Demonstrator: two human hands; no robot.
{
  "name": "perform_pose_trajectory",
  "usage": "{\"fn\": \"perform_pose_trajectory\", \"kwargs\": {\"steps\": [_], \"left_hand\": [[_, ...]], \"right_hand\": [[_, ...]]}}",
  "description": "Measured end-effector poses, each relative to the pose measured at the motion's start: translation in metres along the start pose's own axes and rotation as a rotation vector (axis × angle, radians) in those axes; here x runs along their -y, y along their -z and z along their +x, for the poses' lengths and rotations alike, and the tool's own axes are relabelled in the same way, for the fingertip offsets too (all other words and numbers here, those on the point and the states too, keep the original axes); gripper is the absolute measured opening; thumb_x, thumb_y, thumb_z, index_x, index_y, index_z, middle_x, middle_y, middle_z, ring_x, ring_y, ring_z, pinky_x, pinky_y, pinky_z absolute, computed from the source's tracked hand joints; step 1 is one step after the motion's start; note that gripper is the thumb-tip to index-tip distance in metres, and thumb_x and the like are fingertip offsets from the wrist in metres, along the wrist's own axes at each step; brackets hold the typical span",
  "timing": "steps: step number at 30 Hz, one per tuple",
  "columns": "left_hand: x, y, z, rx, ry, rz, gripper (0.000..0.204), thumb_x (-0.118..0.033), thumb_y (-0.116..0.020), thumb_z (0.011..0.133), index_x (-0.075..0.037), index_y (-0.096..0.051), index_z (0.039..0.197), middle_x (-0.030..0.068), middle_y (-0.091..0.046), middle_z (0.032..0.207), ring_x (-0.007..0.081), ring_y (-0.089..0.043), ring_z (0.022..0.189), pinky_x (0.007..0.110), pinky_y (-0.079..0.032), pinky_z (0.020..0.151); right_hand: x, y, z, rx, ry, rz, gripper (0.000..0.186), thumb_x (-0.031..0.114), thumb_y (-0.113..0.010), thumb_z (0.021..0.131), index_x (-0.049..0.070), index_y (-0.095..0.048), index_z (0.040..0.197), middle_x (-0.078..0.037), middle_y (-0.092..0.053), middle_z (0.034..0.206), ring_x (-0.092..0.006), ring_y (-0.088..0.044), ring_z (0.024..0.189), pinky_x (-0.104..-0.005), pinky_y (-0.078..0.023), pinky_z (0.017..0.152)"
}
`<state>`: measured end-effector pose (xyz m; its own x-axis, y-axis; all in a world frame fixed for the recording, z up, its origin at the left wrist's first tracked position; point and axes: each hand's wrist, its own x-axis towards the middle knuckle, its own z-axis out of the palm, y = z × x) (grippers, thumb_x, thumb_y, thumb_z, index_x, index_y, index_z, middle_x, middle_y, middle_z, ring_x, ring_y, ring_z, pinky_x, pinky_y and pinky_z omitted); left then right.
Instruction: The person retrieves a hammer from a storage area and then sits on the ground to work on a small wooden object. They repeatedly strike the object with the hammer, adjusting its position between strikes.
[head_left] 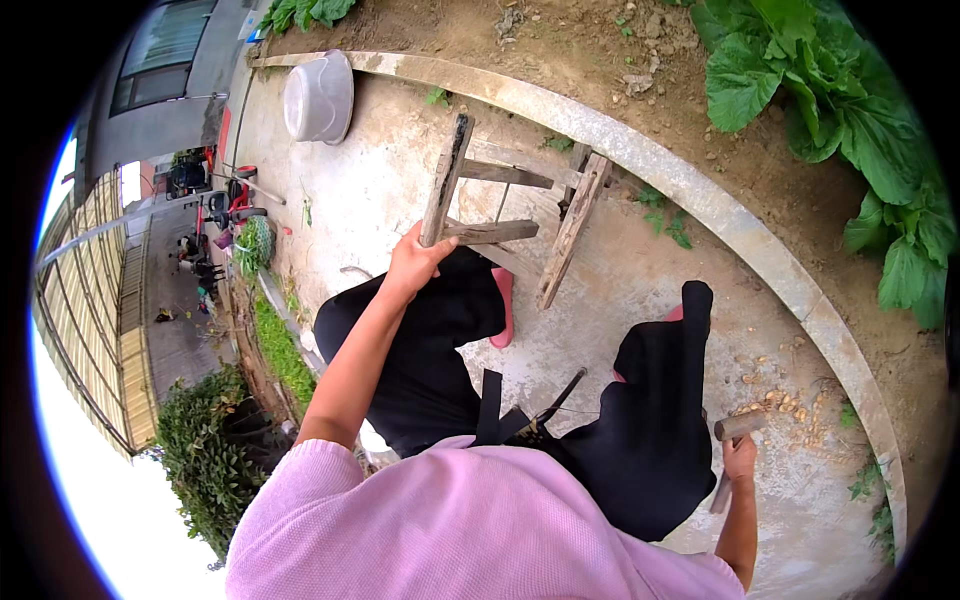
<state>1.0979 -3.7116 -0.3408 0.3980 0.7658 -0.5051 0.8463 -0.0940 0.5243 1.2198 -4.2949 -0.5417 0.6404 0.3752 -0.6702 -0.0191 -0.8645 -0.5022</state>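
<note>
The right hand (740,460), out beside the right thigh with its forearm angled forward, is closed around a mallet (741,425) just below the head. Farther forward, the left arm stretches out nearly straight, and the left hand (411,266) is wrapped around the near end of a weathered wooden frame (498,232), which extends ahead and rightward of that hand. Brown bits (790,405) lie just beyond the right hand; a grey basin (322,97) sits well beyond the left.
</note>
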Motion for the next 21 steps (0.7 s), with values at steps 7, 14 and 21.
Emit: {"fn": "perform_pose_trajectory", "kwargs": {"steps": [7, 14, 21], "left_hand": [[0.023, 0.023, -0.049, -0.349, -0.409, 0.131, 0.034, -0.023, -0.063, 0.07, -0.007, -0.054, 0.098, 0.0127, -0.06, 0.08, 0.0241, -0.059, 0.078, 0.03, -0.045, 0.067], [0.049, 0.009, -0.075, -0.51, -0.611, 0.196, 0.032, -0.023, -0.061, 0.068, -0.013, -0.053, 0.097, 0.0113, -0.058, 0.081, 0.0286, -0.057, 0.075, 0.036, -0.045, 0.061], [0.095, -0.016, -0.082, -0.48, -0.5, 0.175, 0.032, -0.027, -0.061, 0.069, -0.013, -0.052, 0.096, 0.0109, -0.058, 0.077, 0.0291, -0.057, 0.072, 0.039, -0.045, 0.058]], "right_hand": [[0.151, 0.027, -0.065, 0.007, -0.347, 1.11, 0.017, 0.021, -0.05, 0.081, 0.004, -0.051, 0.082, -0.001, -0.052, 0.067, -0.0106, -0.049, 0.052, -0.0246, -0.042, 0.046], [0.233, 0.132, -0.14, -0.041, -0.104, 0.882, 0.013, 0.015, -0.049, 0.081, 0.003, -0.045, 0.085, 0.0, -0.043, 0.061, -0.0044, -0.038, 0.042, -0.0187, -0.034, 0.035], [0.32, 0.147, -0.203, -0.078, 0.119, 0.748, 0.017, 0.017, -0.049, 0.083, 0.004, -0.044, 0.091, 0.002, -0.038, 0.059, -0.0028, -0.031, 0.037, -0.0169, -0.027, 0.032]]}}
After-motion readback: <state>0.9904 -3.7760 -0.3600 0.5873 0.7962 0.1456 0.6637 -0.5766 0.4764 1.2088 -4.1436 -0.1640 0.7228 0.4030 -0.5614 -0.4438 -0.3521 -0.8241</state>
